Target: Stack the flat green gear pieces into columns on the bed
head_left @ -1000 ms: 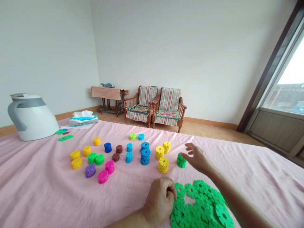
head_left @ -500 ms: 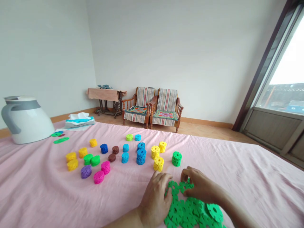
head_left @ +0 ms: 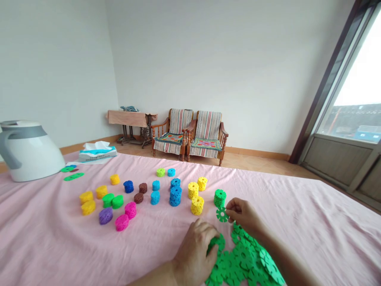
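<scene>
My right hand (head_left: 241,213) pinches a green snowflake disc (head_left: 222,214) by its edge, held up just in front of a short green disc stack (head_left: 220,197). My left hand (head_left: 197,251) is curled at the near left of a loose pile of green snowflake discs (head_left: 244,258). Its fingers and thumb close round another green disc (head_left: 219,240), partly covered by the hand. Left of the green stack stand yellow disc stacks (head_left: 197,205).
More small stacks cover the pink tablecloth (head_left: 59,246): blue (head_left: 175,196), magenta (head_left: 122,223), purple (head_left: 105,216), brown (head_left: 138,198) and orange-yellow (head_left: 88,207). A white jug (head_left: 35,155) and tissue box (head_left: 97,153) stand at left. Two armchairs (head_left: 205,135) are beyond the table.
My right hand has lifted a green disc from the pile and moved it away from me, towards the green stack. My left hand stays at the pile, its fingers now round a disc.
</scene>
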Tool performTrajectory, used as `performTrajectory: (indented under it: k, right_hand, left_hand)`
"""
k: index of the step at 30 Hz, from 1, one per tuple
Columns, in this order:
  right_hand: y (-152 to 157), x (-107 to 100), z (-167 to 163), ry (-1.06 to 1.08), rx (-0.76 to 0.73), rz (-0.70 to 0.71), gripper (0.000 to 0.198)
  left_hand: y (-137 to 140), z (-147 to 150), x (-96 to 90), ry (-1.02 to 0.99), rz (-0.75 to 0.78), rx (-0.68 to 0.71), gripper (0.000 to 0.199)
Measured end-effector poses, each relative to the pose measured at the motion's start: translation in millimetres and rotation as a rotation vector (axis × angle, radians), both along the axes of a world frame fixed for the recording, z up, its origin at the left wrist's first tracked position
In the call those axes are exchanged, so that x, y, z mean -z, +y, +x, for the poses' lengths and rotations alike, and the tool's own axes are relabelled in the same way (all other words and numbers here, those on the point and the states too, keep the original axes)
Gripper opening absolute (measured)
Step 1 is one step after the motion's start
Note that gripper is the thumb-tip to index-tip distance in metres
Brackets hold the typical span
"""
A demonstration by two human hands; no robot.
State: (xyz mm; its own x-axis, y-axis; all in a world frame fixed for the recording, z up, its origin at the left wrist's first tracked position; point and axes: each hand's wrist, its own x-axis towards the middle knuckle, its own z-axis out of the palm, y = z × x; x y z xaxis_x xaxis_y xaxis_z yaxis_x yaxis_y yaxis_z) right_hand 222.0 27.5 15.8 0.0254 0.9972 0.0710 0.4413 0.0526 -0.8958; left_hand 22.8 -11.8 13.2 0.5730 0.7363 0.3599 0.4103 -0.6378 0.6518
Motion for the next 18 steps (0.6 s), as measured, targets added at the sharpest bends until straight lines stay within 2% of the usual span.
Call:
performTrajectory:
  k: [3,8,12,14,16,18]
  right_hand:
    - [0.2,7.7,-9.3,-0.020,0.008,0.041,0.004]
    - [1.7,15.6,-16.4,-0.199,0.050,0.125,0.002]
    - [-3.1,4.8,-14.1,-0.274,0.061,0.160,0.008]
    - [-11.4,-6.9,-13.9,-0.294,-0.031,0.139,0.009]
    - [-22.1,-18.7,-16.0,-0.313,-0.188,0.064,0.007]
    - [-32.3,-27.7,-19.8,-0.346,-0.314,-0.007,0.016]
  left_hand:
    - [-0.7,-0.6,0.6,-0.007,-0.013,0.007,0.027]
    - [-1.1,-1.0,-3.3,-0.004,-0.027,0.013,0.028]
    - [2.7,-3.5,-5.3,-0.021,0.003,-0.066,0.026]
    - [6.1,-5.6,-4.9,-0.026,0.022,-0.123,0.030]
    - [9.0,-7.5,-4.4,-0.003,0.024,-0.149,0.032]
    - [10.2,-8.8,-4.7,0.038,0.025,-0.146,0.031]
